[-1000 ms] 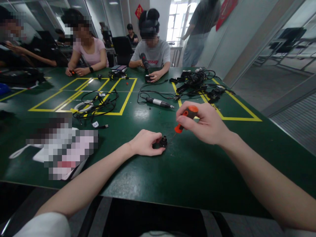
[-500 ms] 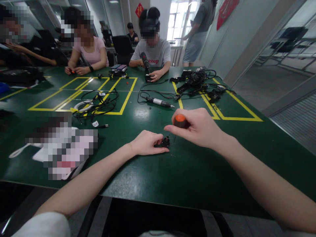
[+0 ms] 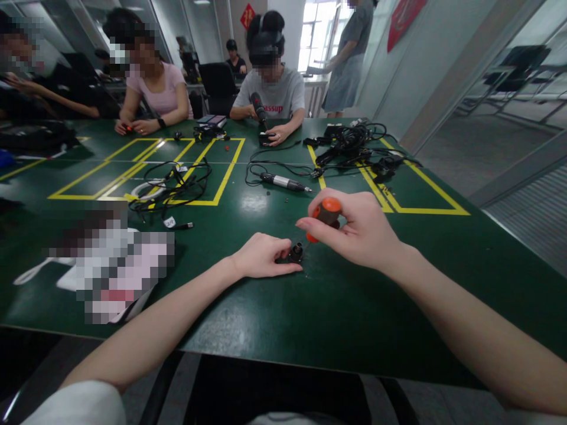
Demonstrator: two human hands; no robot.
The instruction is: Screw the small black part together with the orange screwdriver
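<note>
One green desk [image 3: 354, 330], marked out with yellow tape. One left hand [image 3: 266, 257], laid low over it, its grip closed about a small black part [image 3: 296, 252] between thumb and fingers; the part sat on the desk in front of the wearer. One right hand [image 3: 354, 227], its grip wrapped around the handle of an orange-and-dark screwdriver [image 3: 326, 212], the tool tilted, its shaft slanting down toward the black part; whether the tip touched it could not be told. One black-and-silver pen-like tool [image 3: 283, 182], corded, lying beyond the hands. One tangle of black cables [image 3: 354, 144], at the far right. One looser coil of cables [image 3: 170, 189], with a white label, at the left. One pink item [image 3: 137, 265], partly blurred, near the left forearm. One person in a grey shirt [image 3: 283, 88], seated opposite, holding a dark power tool [image 3: 257, 106].
</note>
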